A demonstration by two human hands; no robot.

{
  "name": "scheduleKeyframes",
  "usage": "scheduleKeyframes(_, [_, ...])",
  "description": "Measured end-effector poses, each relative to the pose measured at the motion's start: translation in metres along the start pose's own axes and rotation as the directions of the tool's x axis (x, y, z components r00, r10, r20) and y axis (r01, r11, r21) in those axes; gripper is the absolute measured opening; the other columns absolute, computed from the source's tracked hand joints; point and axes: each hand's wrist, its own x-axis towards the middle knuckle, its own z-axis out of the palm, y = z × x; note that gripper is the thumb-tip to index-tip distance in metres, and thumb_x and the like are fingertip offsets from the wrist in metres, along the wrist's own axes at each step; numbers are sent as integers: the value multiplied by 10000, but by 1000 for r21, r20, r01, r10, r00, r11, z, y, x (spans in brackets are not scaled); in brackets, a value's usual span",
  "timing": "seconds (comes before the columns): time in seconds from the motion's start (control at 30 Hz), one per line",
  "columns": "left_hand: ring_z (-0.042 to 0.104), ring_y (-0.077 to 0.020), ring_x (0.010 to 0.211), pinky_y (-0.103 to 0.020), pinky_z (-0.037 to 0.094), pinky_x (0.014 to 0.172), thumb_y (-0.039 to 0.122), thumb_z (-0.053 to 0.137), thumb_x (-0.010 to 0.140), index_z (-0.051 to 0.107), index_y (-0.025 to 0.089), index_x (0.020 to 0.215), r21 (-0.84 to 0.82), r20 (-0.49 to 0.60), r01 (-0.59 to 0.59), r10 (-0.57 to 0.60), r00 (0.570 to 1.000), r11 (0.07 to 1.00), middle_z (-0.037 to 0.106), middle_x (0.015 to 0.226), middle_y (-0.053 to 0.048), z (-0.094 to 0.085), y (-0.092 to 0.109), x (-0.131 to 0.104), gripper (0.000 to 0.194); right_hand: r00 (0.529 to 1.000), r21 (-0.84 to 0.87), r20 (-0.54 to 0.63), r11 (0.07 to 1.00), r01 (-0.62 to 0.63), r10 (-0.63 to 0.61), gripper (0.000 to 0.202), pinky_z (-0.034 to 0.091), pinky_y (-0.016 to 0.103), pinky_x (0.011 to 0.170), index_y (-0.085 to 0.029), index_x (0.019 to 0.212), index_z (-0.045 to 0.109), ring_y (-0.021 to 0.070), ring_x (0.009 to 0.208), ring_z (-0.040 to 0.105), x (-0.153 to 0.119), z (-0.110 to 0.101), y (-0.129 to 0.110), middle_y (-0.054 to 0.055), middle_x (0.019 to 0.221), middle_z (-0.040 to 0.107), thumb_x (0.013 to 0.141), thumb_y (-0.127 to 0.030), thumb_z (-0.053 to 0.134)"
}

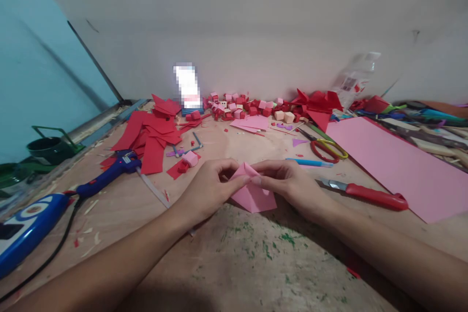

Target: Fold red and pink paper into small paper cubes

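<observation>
A small sheet of pink paper (254, 198), partly folded to a peak at its top, is held between my two hands over the middle of the table. My left hand (212, 183) pinches its left side, the thumb lying across the front near the centre. From the other side my right hand (287, 180) grips it, its thumb tip close to the left one. The fingers behind the paper are partly hidden. Just right of my right hand lie a red-handled utility knife (376, 196) and a blue pen (310, 162).
Red paper pieces (157, 129) and a blue glue gun (109, 170) lie at left. Small red and pink paper cubes (237, 106) line the back beside a lit phone (188, 87). Scissors (325, 148), a large pink sheet (398, 165) and a plastic bottle (356, 78) are at right.
</observation>
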Motion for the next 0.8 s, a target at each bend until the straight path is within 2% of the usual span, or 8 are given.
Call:
scheduleKeyframes(0.2, [466,-107,622,-216,370,569,242,651,820,687,143,734,1,111,15,-15,994,1000,572,671,35,0,2,-1,136,992,-145,-85,986,82,-95,171,458,317,744,-209,889,809,192,822,637,-1,2,-10,51,908,772,823,-355,748])
scheduleKeyframes(0.27, [439,-103,614,-219,361,572,235,648,810,671,148,716,7,135,24,-25,991,1000,543,662,43,0,3,-1,130,991,-155,-88,984,85,-100,141,455,313,731,-202,840,796,181,785,629,-2,2,-12,42,858,761,812,-329,741])
scheduleKeyframes(0.5, [406,-116,606,-239,286,536,315,582,866,635,155,674,53,209,50,-60,976,997,468,628,34,1,0,-2,255,988,-81,-156,997,-3,-10,171,349,283,543,-172,756,741,124,575,474,-2,5,-9,-4,641,618,795,-339,735])
scheduleKeyframes(0.8, [387,-114,586,-241,273,514,286,578,862,660,154,667,37,219,29,-37,975,999,457,598,35,2,-3,-3,249,992,-64,-120,997,-31,23,172,340,292,550,-180,719,742,130,582,463,-2,4,-9,9,649,613,778,-342,745])
